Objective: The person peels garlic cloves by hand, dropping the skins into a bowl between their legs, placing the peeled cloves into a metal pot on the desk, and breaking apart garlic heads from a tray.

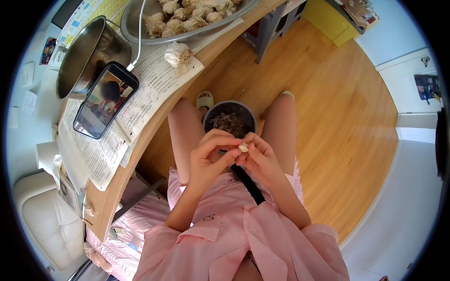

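Note:
A small pale garlic clove (pixel 243 147) is pinched between the fingertips of both hands, above my lap. My left hand (pixel 212 152) grips it from the left, thumb and forefinger closed on it. From the other side my right hand (pixel 259 157) holds it with thumb and fingers. Just beyond the hands, between the knees, stands a dark bucket (pixel 253 118) with brownish peelings (pixel 228 122) inside. On the desk a whole garlic bulb (pixel 178 55) lies on printed paper, near a wide metal basin (pixel 187 39) heaped with garlic bulbs (pixel 190 18).
The wooden desk (pixel 125 187) curves along the left, its edge near my left knee. A deep metal pot (pixel 70 65) stands there with a phone (pixel 105 100) leaning against it, a white cable (pixel 139 35) plugged in. A yellow container (pixel 328 23) stands at the far right.

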A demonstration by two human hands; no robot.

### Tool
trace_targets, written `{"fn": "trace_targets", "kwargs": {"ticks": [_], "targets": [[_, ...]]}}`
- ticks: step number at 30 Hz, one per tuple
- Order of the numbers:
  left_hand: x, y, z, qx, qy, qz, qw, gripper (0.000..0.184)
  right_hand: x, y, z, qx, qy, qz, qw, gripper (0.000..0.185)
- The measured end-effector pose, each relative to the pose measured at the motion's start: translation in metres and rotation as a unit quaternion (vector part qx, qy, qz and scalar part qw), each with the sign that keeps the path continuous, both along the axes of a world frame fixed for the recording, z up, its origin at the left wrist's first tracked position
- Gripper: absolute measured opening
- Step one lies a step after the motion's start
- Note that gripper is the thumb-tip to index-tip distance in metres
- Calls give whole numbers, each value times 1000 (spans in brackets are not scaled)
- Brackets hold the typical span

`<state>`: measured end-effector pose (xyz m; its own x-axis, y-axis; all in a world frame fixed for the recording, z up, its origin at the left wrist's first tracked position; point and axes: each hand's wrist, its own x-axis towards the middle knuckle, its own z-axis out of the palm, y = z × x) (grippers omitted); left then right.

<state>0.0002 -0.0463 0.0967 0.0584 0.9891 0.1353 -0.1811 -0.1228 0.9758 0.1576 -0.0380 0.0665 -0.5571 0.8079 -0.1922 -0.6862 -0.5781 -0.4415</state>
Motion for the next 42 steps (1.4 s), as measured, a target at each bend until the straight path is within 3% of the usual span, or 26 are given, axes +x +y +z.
{"fn": "trace_targets", "kwargs": {"ticks": [8, 18, 29, 32, 38, 42], "targets": [[-1, -1, 5, 15, 6, 15, 1000, 18, 0, -3, 4, -12, 23, 5, 1000, 18], [-4, 4, 19, -19, 9, -24, 999, 17, 6, -1, 10, 3, -81, 13, 997, 21], [-17, 3, 24, 39, 77, -41, 995, 14, 6, 0, 25, 40, -123, 11, 992, 18], [-18, 3, 28, 60, 89, -38, 994, 15, 5, -1, 34, 94, -196, -23, 976, 14], [-20, 2, 32, 98, 143, -20, 985, 16, 1, -5, 38, 148, -199, -86, 965, 14], [-19, 0, 38, 118, 188, 12, 975, 16, -2, -7, 34, 241, -271, -155, 919, 18]]}}
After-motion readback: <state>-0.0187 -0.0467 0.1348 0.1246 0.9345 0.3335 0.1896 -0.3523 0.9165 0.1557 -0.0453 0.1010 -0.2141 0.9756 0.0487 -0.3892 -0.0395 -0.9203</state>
